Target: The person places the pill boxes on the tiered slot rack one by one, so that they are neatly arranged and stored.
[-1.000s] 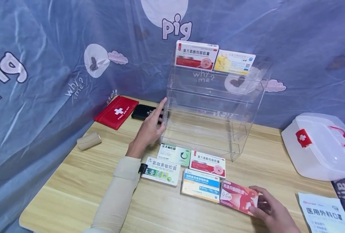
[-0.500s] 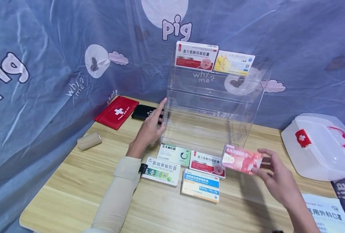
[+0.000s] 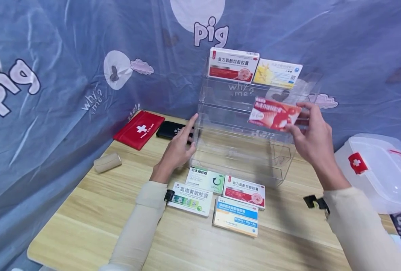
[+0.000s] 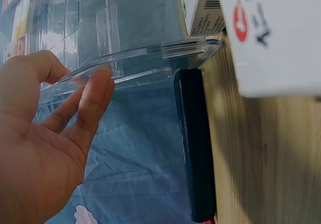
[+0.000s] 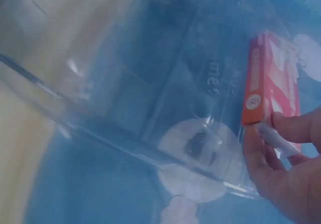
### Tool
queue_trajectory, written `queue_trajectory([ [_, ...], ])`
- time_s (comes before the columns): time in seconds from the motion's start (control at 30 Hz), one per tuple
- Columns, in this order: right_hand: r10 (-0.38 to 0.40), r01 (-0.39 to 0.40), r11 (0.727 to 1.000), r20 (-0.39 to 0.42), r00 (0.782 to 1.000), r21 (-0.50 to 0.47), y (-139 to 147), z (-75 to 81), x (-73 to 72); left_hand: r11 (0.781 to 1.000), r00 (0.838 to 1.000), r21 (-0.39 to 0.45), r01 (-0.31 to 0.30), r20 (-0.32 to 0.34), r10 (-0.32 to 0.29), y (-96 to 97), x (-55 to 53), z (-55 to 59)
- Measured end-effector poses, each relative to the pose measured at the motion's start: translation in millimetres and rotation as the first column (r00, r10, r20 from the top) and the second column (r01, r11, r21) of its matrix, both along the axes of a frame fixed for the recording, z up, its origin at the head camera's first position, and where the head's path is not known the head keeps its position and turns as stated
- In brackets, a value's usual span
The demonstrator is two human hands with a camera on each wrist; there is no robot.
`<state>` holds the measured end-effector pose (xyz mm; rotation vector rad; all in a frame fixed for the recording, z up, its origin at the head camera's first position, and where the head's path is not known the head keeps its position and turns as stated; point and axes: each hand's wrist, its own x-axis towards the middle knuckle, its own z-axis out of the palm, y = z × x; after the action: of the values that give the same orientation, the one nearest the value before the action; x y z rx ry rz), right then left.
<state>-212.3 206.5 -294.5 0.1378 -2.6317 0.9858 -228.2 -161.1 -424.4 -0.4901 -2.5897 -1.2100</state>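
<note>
Right hand [image 3: 313,137]: pinches the red box [image 3: 271,114] by one end.
Red box: aloft before clear rack [image 3: 227,109]; contact unclear from here.
Left hand [image 3: 177,150]: fingers straight, touching rack side.

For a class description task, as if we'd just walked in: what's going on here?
A person's right hand holds a red ibuprofen capsule box at a clear tiered rack, while the left hand touches the rack's left side. Two medicine boxes sit at its top; four capsule boxes lie on the wooden table in front.
</note>
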Motion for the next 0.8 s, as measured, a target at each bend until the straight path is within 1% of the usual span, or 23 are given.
queue_trajectory([
  [0.1, -0.038, 0.037, 0.999, -0.052, 0.998, -0.009, -11.5, 12.7, -20.1, 1.000, 1.000, -0.001, -0.001, 0.004, 0.001, 0.1, 0.3, 0.3],
  [0.2, -0.064, 0.062, 0.998, -0.118, 0.991, -0.017, -21.6, 21.4, -35.7, 1.000, 1.000, 0.004, 0.000, 0.002, 0.000, -0.2, 0.6, 0.3],
  [0.27, -0.076, 0.075, 0.997, -0.148, 0.986, -0.015, -27.5, 23.5, -44.3, 1.000, 1.000, 0.008, -0.001, -0.002, 0.001, -0.2, 0.0, 0.1],
  [0.33, -0.086, 0.085, 0.996, -0.176, 0.981, -0.011, -32.0, 22.2, -51.0, 1.000, 1.000, 0.011, 0.001, -0.004, -0.001, 0.0, -0.2, -0.4],
  [0.47, -0.096, 0.098, 0.995, -0.177, 0.979, -0.001, -38.4, 13.5, -59.2, 1.000, 1.000, 0.008, 0.004, -0.003, -0.004, 0.5, 0.0, -1.6],
  [0.57, -0.092, 0.092, 0.996, -0.186, 0.978, -0.006, -41.6, 8.1, -63.0, 1.000, 1.000, 0.007, 0.010, -0.011, -0.010, 0.3, -0.5, -1.1],
  [0.7, -0.086, 0.085, 0.996, -0.219, 0.972, -0.017, -45.8, 4.8, -67.4, 1.000, 1.000, 0.003, 0.006, -0.024, -0.005, -0.7, -1.6, -0.3],
  [0.8, -0.074, 0.072, 0.997, -0.230, 0.970, -0.018, -48.8, 1.3, -69.9, 1.000, 1.000, -0.005, 0.002, -0.024, -0.002, -0.9, -2.4, -1.8],
])
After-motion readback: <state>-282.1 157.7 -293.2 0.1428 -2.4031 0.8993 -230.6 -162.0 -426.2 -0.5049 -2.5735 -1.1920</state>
